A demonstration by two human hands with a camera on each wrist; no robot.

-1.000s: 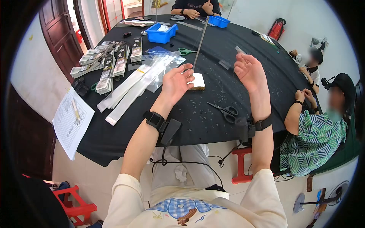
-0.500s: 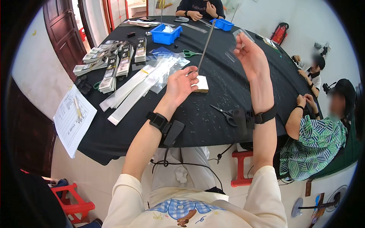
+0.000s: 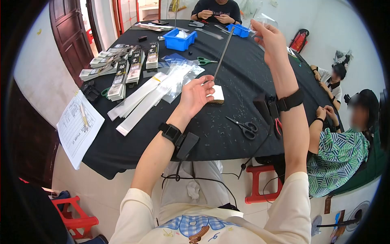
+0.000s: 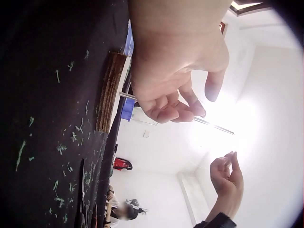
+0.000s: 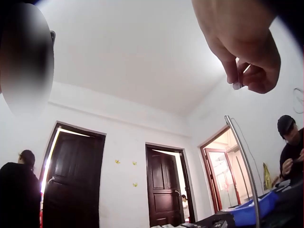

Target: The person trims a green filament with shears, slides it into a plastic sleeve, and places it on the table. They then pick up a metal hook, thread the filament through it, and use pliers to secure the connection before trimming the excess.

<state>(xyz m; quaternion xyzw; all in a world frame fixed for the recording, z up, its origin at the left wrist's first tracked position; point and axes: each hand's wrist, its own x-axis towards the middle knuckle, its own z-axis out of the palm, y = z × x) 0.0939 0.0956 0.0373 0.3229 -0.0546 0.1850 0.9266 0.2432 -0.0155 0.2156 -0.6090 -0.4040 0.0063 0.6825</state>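
My left hand is beside a thin metal rod that rises, leaning slightly, from a square block with a white top. In the left wrist view its fingers curl loosely with the thumb apart, and they cover part of the rod. My right hand is raised high above the far side of the table, pinching a small clear plastic piece. The right wrist view shows its thumb and fingers closed together over a thin clear edge.
Clear plastic sleeves and packaged bundles lie left. Black scissors, red-handled pliers and green-handled scissors lie on the black tablecloth. Blue bins stand behind. Green scraps are scattered nearby. Other people sit around the table.
My right hand has risen and moved away from me with the clear plastic piece. My left hand has stayed beside the rod. The pliers have come into sight beside my right forearm.
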